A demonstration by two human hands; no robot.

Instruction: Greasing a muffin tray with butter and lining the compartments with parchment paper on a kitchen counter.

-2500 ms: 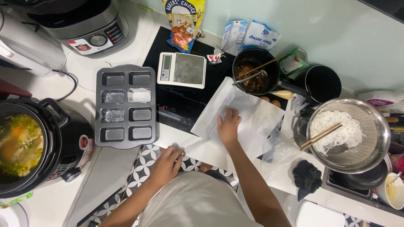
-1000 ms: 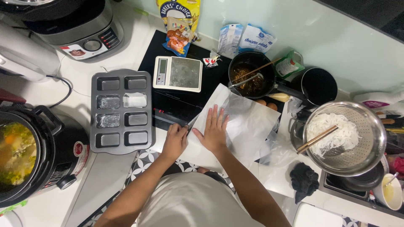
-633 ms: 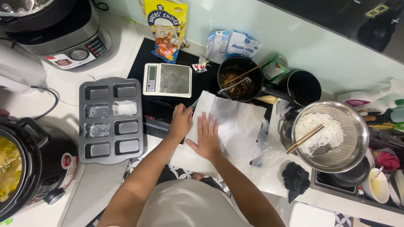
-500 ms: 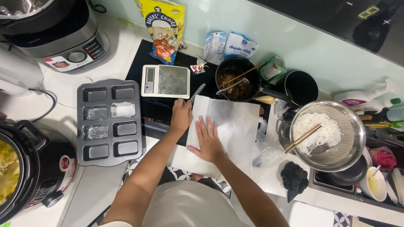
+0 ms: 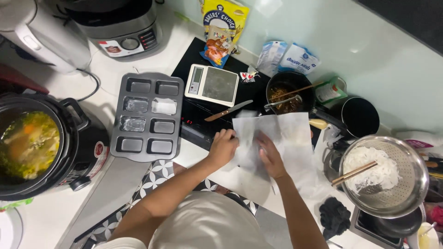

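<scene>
I am folding the white paper sheet (image 5: 281, 138) on the table (image 5: 240, 184), left hand (image 5: 224, 146) seemingly pinching its edge, right hand (image 5: 271, 159) pressed flat; next I need a sharp crease.

**Both hands low and close together**

The left hand (image 5: 223, 146) is curled, knuckles up, forearm angling in from lower left. The right hand (image 5: 271, 157) lies just beside it, seemingly flat, though its fingers (image 5: 264, 140) blur.
</scene>
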